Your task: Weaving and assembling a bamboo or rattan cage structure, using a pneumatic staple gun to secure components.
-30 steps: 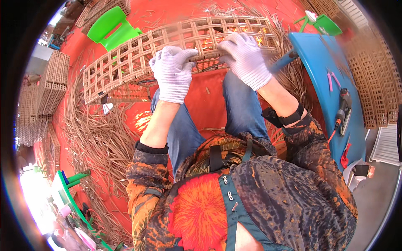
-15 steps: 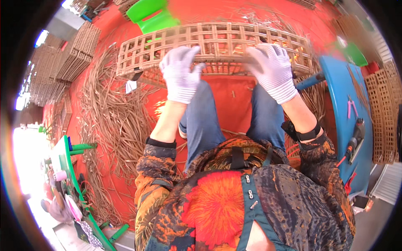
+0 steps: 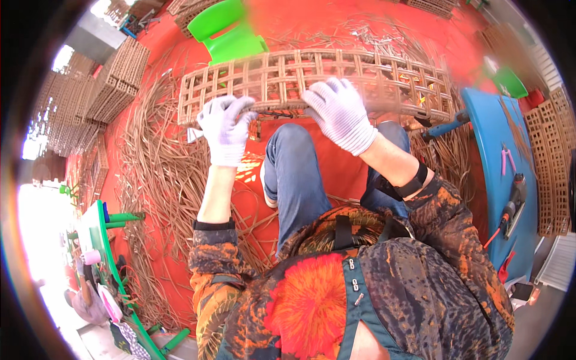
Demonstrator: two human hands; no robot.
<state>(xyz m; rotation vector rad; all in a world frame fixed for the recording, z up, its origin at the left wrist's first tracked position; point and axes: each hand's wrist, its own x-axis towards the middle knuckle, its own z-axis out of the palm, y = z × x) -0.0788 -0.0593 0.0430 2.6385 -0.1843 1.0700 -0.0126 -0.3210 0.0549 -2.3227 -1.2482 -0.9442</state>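
Note:
A long panel of woven brown rattan strips [image 3: 282, 73] with an open square grid spans the space in front of my knees. At its near edge, left of the middle, my left hand [image 3: 225, 123], in a white striped glove, has its fingers curled onto the strips; whatever is pinched there is hidden. My right hand [image 3: 342, 111], gloved alike, lies near the panel's middle with its fingers bent over the near edge. A small white tag [image 3: 194, 135] hangs by the panel's left end.
Loose dry strips [image 3: 162, 156] cover the red floor on the left. A blue table [image 3: 501, 180] at right carries a power tool [image 3: 515, 195] and pink-handled pliers [image 3: 507, 161]. Beyond the panel stands a green chair [image 3: 231, 36]. Stacked woven panels [image 3: 117, 81] rise at far left; a green table [image 3: 105, 246] stands at left.
Both hands have moved left along the panel and nearer to me, the right hand farther, bringing them closer together. The panel sits slightly lower in view, and its grid face shows more.

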